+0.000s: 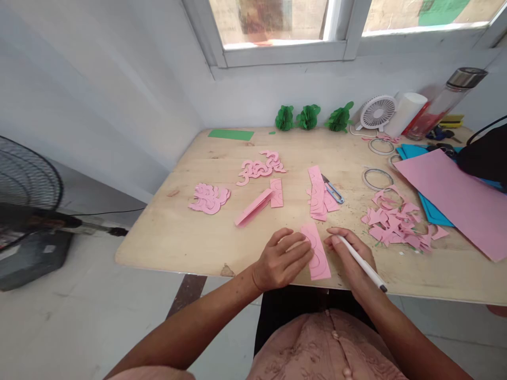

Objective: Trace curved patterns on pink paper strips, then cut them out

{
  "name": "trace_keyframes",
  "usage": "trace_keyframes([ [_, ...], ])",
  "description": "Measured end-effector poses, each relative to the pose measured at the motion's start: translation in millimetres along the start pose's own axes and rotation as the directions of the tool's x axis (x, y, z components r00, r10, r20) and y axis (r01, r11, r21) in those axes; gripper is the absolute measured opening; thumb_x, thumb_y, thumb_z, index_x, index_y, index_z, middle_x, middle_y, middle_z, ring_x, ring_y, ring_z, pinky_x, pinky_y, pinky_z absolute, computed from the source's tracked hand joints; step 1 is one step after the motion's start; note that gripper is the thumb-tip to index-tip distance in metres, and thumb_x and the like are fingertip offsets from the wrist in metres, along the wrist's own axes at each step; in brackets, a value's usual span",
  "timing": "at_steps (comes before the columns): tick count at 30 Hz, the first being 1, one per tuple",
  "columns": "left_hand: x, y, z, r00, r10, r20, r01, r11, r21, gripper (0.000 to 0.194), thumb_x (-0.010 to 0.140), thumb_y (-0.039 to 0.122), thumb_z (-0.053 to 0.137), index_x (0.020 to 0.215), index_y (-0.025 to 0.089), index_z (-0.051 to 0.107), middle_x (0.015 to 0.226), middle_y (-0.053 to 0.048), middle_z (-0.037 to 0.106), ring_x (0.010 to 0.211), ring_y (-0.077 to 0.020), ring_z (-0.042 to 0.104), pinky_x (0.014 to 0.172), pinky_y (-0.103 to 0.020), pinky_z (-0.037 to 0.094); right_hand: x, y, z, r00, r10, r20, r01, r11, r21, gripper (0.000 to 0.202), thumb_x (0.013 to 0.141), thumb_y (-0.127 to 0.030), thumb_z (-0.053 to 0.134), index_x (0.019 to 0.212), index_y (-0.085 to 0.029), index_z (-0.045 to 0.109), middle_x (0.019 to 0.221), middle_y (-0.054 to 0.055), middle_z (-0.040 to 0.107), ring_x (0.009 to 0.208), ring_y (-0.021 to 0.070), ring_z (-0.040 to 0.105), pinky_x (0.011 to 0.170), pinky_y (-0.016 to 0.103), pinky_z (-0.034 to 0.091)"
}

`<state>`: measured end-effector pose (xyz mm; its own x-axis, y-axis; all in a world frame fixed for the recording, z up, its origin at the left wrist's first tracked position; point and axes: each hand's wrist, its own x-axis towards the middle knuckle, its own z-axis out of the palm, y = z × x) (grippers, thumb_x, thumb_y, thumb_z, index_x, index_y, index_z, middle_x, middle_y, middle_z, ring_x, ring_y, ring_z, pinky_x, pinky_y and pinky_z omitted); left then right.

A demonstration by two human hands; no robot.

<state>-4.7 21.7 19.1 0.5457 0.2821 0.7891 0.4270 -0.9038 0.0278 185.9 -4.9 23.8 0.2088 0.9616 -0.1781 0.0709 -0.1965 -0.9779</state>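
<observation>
A pink paper strip [320, 266] with curved lines drawn on it lies near the table's front edge. My left hand [283, 258] rests over its left side, fingers stretched out and lying flat. Just right of the strip, my right hand [352, 253] is closed around a white pen [364, 265], whose dark end points back toward me. Beyond the strip lie more marked pink strips [316, 190] and small snips with blue handles [335, 190]. A folded pink strip [253, 208] and a short marked piece [277, 193] sit to the left.
Cut pink curls [261, 168] and a stack of pink cutouts [209, 198] lie on the left. Pink scraps [396, 221], tape rolls [377, 179] and a large pink sheet [455, 200] are on the right. Green paper shapes [308, 117], a small fan [377, 112] and a bottle [443, 105] stand behind.
</observation>
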Motion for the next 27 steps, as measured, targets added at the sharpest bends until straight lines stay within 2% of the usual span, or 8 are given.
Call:
trace_keyframes([
  [1,-1.0,-2.6,4.6,0.999,-0.028,-0.017,0.028,1.000,0.000,0.014,0.088,0.007,0.052,0.096,0.012,0.063,0.092,-0.006,0.072,0.096,-0.0199,0.062,0.087,-0.038,0.046,1.4,2.2,-3.5,0.998,-0.044,-0.053,0.042,0.998,-0.042,0.032,0.081,-0.045,0.061,0.102,-0.021,0.065,0.086,0.004,0.070,0.083,0.0206,0.063,0.078,0.033,0.048],
  [3,-2.0,-7.2,13.2,0.998,-0.058,-0.011,0.058,0.998,-0.007,0.011,0.088,0.007,0.054,0.094,0.013,0.061,0.091,-0.005,0.072,0.094,-0.0184,0.061,0.084,-0.037,0.046,2.9,7.4,-9.9,0.991,-0.111,-0.080,0.100,0.987,-0.127,0.031,0.082,-0.042,0.059,0.104,-0.021,0.064,0.090,0.005,0.071,0.087,0.0211,0.064,0.079,0.032,0.049],
  [9,-2.3,-13.8,30.1,0.996,-0.026,0.088,0.032,0.998,-0.062,0.006,0.090,0.009,0.055,0.092,0.013,0.059,0.087,-0.003,0.071,0.087,-0.0171,0.059,0.077,-0.034,0.046,-0.3,20.2,-15.7,0.971,-0.234,0.048,0.238,0.932,-0.274,0.026,0.087,-0.038,0.054,0.104,-0.021,0.062,0.096,0.007,0.072,0.091,0.0213,0.067,0.077,0.030,0.052],
  [15,-7.5,-15.7,32.6,0.980,0.002,0.200,0.019,0.994,-0.105,0.007,0.093,0.012,0.052,0.093,0.014,0.058,0.087,-0.004,0.070,0.087,-0.0160,0.059,0.076,-0.033,0.046,-0.3,23.7,-13.7,0.935,-0.334,0.117,0.353,0.853,-0.384,0.023,0.090,-0.033,0.050,0.102,-0.020,0.063,0.094,0.007,0.072,0.086,0.0201,0.068,0.077,0.031,0.053],
  [18,-10.7,-16.3,32.1,0.969,-0.001,0.246,0.032,0.992,-0.120,0.010,0.094,0.013,0.049,0.091,0.014,0.059,0.085,-0.003,0.070,0.088,-0.0155,0.059,0.078,-0.033,0.046,1.8,24.7,-12.6,0.888,-0.433,0.153,0.454,0.781,-0.429,0.019,0.089,-0.029,0.051,0.100,-0.021,0.064,0.094,0.007,0.072,0.088,0.0208,0.068,0.080,0.034,0.053],
  [23,-11.7,-16.8,33.3,0.962,0.017,0.272,0.024,0.989,-0.146,0.009,0.093,0.014,0.051,0.088,0.014,0.059,0.084,-0.003,0.070,0.087,-0.0151,0.060,0.079,-0.033,0.046,5.7,26.8,-10.8,0.772,-0.575,0.273,0.628,0.619,-0.471,0.018,0.088,-0.021,0.051,0.101,-0.020,0.064,0.092,0.007,0.072,0.087,0.0210,0.067,0.081,0.037,0.052],
  [25,-11.0,-18.2,32.4,0.962,0.017,0.274,0.026,0.988,-0.152,0.010,0.093,0.013,0.051,0.088,0.014,0.059,0.085,-0.003,0.070,0.086,-0.0149,0.060,0.078,-0.033,0.046,6.5,27.7,-11.0,0.751,-0.589,0.300,0.652,0.589,-0.476,0.018,0.088,-0.019,0.051,0.102,-0.020,0.063,0.091,0.007,0.072,0.086,0.0210,0.067,0.081,0.037,0.052],
  [27,-10.4,-21.4,29.5,0.966,-0.002,0.260,0.041,0.989,-0.145,0.009,0.093,0.012,0.051,0.089,0.014,0.059,0.086,-0.004,0.070,0.085,-0.0153,0.060,0.077,-0.033,0.047,6.7,27.9,-11.8,0.753,-0.585,0.302,0.650,0.592,-0.476,0.018,0.088,-0.019,0.051,0.102,-0.020,0.063,0.091,0.007,0.072,0.086,0.0210,0.066,0.080,0.037,0.052],
])
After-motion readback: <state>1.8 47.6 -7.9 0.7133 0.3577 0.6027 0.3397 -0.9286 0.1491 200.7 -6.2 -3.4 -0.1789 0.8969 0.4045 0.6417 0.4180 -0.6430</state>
